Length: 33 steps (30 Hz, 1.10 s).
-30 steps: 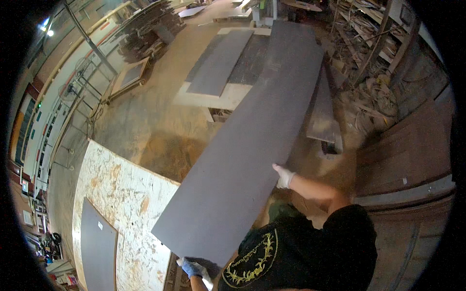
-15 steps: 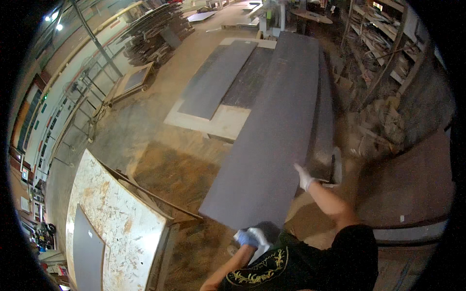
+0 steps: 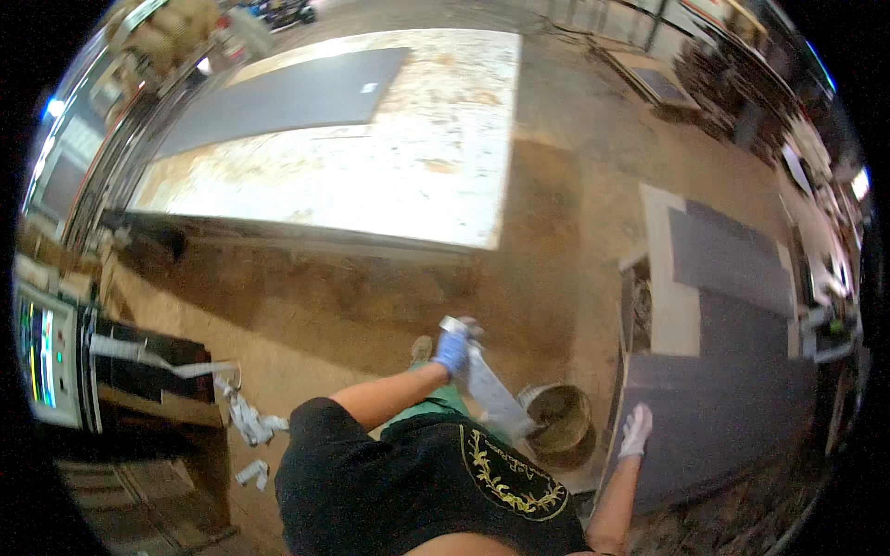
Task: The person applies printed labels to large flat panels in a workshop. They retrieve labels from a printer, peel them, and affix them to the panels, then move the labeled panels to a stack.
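My left hand (image 3: pixel 451 352), in a blue glove, is closed round a white paper strip (image 3: pixel 496 394). A long tail of the strip hangs down in front of my green trousers, towards a round bucket (image 3: pixel 556 417). My right hand (image 3: pixel 636 430), in a white glove, lies on the near edge of a long dark grey panel (image 3: pixel 714 417) with its fingers stretched out. To the far left, another grey panel (image 3: pixel 287 93) with a small white label (image 3: pixel 369 88) rests on a stained white table (image 3: pixel 445 157).
More grey panels (image 3: pixel 728 259) lie on a pale board at the right. A machine with a lit screen (image 3: pixel 44 357) stands at the left. Crumpled white paper strips (image 3: pixel 248 415) litter the dusty floor near it. Stacked boards (image 3: pixel 718 88) stand at the back right.
The view has swung left, bringing the white table and the screen into full sight. My left hand has moved away from the long panel's end with the paper strip; my right hand is still at the panel.
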{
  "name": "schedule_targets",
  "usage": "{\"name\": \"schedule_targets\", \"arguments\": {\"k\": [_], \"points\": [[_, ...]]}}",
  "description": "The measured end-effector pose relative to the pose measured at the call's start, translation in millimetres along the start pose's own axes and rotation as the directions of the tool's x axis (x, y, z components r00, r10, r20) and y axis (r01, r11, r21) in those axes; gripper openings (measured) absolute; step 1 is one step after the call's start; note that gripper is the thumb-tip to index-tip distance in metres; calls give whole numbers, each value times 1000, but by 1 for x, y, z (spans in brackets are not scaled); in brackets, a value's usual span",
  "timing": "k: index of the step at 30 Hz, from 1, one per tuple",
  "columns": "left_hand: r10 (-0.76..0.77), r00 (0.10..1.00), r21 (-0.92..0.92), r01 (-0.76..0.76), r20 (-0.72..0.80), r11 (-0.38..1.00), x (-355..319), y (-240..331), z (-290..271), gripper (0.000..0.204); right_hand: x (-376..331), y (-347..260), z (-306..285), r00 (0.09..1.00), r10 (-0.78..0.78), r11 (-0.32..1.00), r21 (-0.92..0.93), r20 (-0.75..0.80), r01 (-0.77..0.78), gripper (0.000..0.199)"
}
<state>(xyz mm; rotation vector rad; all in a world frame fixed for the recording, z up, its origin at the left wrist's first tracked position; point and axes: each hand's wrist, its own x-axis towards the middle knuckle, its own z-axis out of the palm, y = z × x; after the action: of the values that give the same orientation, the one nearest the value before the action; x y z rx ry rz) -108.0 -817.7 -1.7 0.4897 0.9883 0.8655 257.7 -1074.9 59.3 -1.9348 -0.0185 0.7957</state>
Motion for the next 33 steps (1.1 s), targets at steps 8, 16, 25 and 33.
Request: {"name": "schedule_targets", "arguments": {"k": [8, 16, 25, 33], "points": [[423, 513, 97, -546, -747, 832, 62, 197, -297, 20, 53, -171, 440, 431, -644, 559, 3, 632, 829, 28], [710, -111, 680, -421, -695, 600, 169, 365, -479, 30, -63, -297, 871, 183, -493, 102, -152, 850, 983, 45], [663, -136, 672, -37, -736, 739, 198, 422, -493, 44, -103, -396, 1206, 215, -422, -492, -421, 881, 762, 63], [553, -36, 553, -14, -833, 833, 186, 466, -457, 55, -56, -489, 1365, 467, -547, -293, -682, 694, 670, 90]]}}
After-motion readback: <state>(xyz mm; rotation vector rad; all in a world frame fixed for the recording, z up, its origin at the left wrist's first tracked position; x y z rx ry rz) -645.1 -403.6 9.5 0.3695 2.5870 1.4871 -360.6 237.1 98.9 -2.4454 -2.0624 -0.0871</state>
